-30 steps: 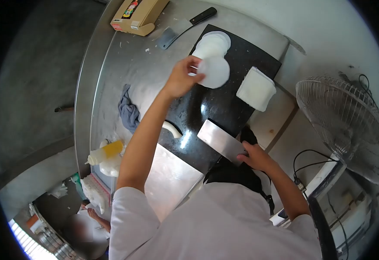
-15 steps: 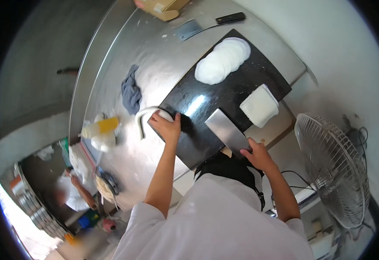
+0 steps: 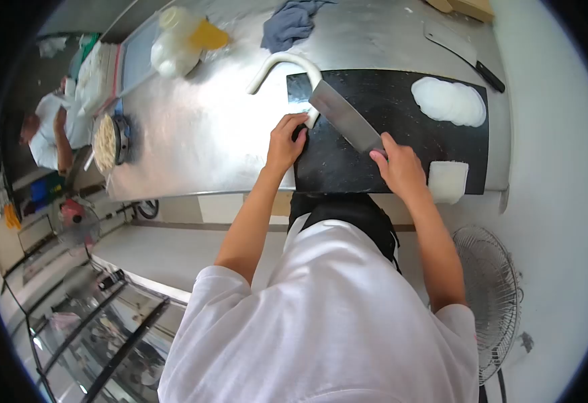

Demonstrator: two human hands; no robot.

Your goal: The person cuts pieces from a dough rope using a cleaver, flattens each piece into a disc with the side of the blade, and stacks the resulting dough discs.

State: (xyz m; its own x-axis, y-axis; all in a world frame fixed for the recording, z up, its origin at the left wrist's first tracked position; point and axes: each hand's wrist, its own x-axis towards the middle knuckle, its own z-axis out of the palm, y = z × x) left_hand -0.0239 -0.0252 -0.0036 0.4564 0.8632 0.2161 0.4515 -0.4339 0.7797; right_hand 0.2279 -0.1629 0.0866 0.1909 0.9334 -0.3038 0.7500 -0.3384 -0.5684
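A white dough rope (image 3: 285,58) curves from the steel table onto a black board (image 3: 374,84). My left hand (image 3: 285,142) has its bent fingertips and thumb at the rope's near end, gripping it. My right hand (image 3: 399,164) is closed around the handle of a cleaver (image 3: 347,119). The cleaver's wide blade lies slantwise over the board, its far corner close beside the rope. Overlapping round white dough wrappers (image 3: 449,101) rest on the board's right part. A square white stack (image 3: 448,181), its kind unclear, sits at the board's near right edge.
A grey cloth (image 3: 292,25) lies behind the rope. A scraper-like blade with a black handle (image 3: 490,76) is at back right. Bottles (image 3: 176,47) and a bowl of pale food (image 3: 106,144) stand left. A fan (image 3: 488,302) is at right; another person (image 3: 49,131) is far left.
The head view has turned, so the board now appears level. The dough rope's near end now lies on the board, and the cleaver blade is close beside it.
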